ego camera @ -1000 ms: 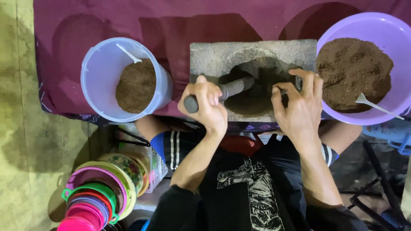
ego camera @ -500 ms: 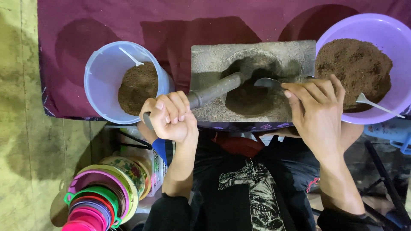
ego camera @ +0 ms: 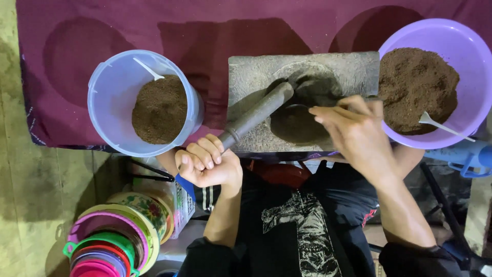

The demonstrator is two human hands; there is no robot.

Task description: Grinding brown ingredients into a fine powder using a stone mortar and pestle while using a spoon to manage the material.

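Left hand: the left hand [ego camera: 207,163] is curled into a fist at the near edge of the table, fingers closed around the lower end of the dark grey cylindrical stone pestle [ego camera: 256,116].
Pestle: lies tilted, its upper end resting at the rim of the hollow in the slab, its lower end reaching past the slab's near-left corner into the fist.
Right hand: the right hand [ego camera: 354,134] hovers over the right half of the slab, fingers bent together and pointing left; a thin metal spoon [ego camera: 296,108] shows just beyond the fingertips, but whether the fingers pinch it cannot be told.
Slab: the rectangular grey stone grinding slab [ego camera: 246,77] sits at the middle of the table, with a round hollow holding dark brown ground powder [ego camera: 293,124].
Left container: 1 pale blue translucent plastic tub [ego camera: 110,97], just left of the slab, holds a mound of brown powder and a small white plastic spoon [ego camera: 148,69].
Right container: 1 round lilac plastic bowl [ego camera: 474,61], touching the slab's right end, holds a heap of brown powder and a second white plastic spoon [ego camera: 443,125].
Surface: a maroon cloth-covered table [ego camera: 205,25].
Floor, lower left: a nested stack of coloured plastic bowls [ego camera: 110,246].
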